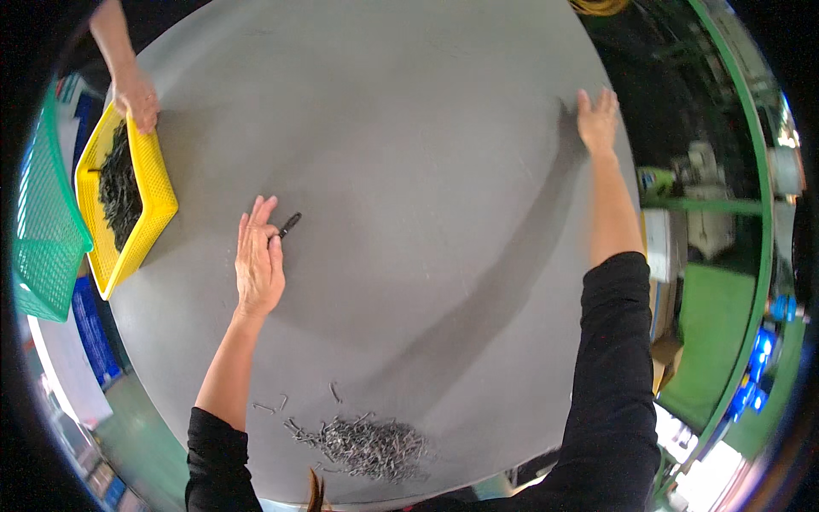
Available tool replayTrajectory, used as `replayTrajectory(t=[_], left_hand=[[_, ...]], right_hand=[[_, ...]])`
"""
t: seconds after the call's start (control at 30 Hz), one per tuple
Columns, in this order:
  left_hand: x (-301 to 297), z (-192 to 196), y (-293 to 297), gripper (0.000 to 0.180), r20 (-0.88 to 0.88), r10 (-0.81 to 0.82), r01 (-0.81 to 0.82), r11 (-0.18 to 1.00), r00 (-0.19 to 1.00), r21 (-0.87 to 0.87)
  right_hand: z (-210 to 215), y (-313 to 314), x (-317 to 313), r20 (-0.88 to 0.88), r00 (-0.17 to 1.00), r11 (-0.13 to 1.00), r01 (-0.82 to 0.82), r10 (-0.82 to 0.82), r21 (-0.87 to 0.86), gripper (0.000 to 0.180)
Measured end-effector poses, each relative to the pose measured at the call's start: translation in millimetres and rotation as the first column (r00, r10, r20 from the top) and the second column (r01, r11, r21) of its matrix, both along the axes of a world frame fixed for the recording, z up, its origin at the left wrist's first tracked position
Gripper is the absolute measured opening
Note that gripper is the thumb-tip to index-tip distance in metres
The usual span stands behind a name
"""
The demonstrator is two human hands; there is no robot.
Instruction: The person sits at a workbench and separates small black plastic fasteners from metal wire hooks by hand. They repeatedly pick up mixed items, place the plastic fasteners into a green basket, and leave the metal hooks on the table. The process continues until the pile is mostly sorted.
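My left hand (258, 256) lies flat, fingers together, on the grey round table (409, 128), its fingertips touching a small dark clip-like piece (289, 224). My right hand (597, 119) is stretched far out to the table's right rim, fingers spread, palm down, holding nothing. A heap of thin grey metal pieces (367, 445) lies at the near edge between my arms, with a few strays beside it.
A yellow mesh basket (153, 192) of dark pieces sits tilted at the table's left edge, and another person's hand (136, 101) grips its far corner. A green mesh basket (43, 239) stands further left. Green-framed machinery (751, 171) lies right of the table.
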State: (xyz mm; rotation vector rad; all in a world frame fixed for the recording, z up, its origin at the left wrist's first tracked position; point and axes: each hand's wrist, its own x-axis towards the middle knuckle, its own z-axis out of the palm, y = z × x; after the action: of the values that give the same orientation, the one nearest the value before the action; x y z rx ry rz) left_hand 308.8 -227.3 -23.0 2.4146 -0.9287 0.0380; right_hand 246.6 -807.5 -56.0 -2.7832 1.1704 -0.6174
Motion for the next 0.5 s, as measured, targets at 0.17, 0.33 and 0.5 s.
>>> replayTrajectory(t=[0.17, 0.33, 0.5], left_hand=[[2, 4, 2, 0.006, -0.046, 0.015, -0.012, 0.998, 0.999, 0.063], [4, 0, 3, 0.004, -0.055, 0.011, -0.008, 0.998, 0.998, 0.061], [4, 1, 7, 0.004, -0.108, 0.009, -0.006, 0.999, 0.994, 0.032]], right_hand=[[-7, -23, 75, -0.206, 0.972, 0.969, 0.155, -0.115, 0.193, 0.074], [-18, 86, 212, -0.058, 0.869, 0.871, -0.491, 0.491, 0.018, 0.065], [17, 155, 287, -0.17, 0.893, 0.897, -0.374, 0.417, 0.234, 0.066]])
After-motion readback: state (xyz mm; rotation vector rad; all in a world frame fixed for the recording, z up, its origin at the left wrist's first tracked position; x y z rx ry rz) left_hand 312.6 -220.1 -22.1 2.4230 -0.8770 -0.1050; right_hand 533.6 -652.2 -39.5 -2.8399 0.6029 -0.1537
